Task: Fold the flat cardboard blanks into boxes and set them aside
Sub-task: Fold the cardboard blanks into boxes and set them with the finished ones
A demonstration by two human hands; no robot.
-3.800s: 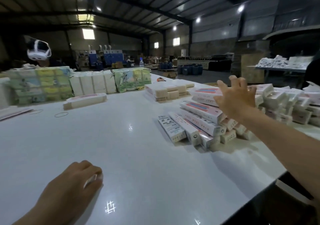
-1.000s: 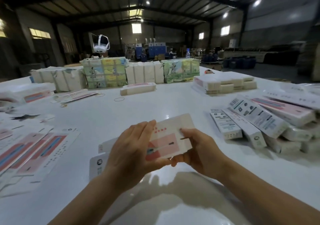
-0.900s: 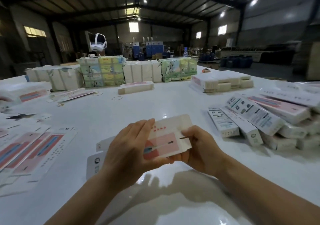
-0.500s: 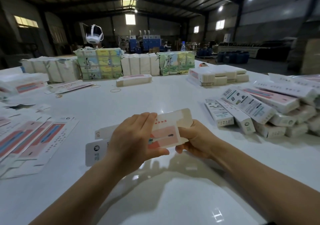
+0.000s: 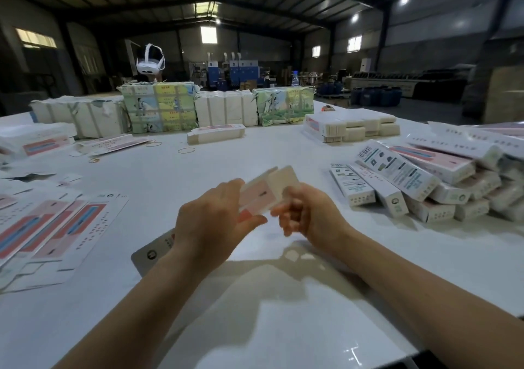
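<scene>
A pink and white cardboard blank (image 5: 266, 191) is held above the white table (image 5: 255, 326), in front of me. My left hand (image 5: 209, 227) grips its near part, thumb under and fingers over the top. My right hand (image 5: 306, 212) has curled fingers on the blank's far end, which is blurred by motion. The blank's lower end (image 5: 153, 252) sticks out below my left wrist. Flat blanks (image 5: 54, 227) lie spread at the left. Folded boxes (image 5: 419, 181) are piled at the right.
Wrapped bundles (image 5: 158, 107) and white stacks (image 5: 348, 124) line the far side of the table. One folded box (image 5: 215, 134) and rubber bands (image 5: 186, 150) lie in the middle distance. A person with a white headset (image 5: 150, 62) sits behind the bundles.
My right hand, which reached toward the box pile, now works the blank with my left. Over the last second the far end of the blank has been bending and both hands drew closer.
</scene>
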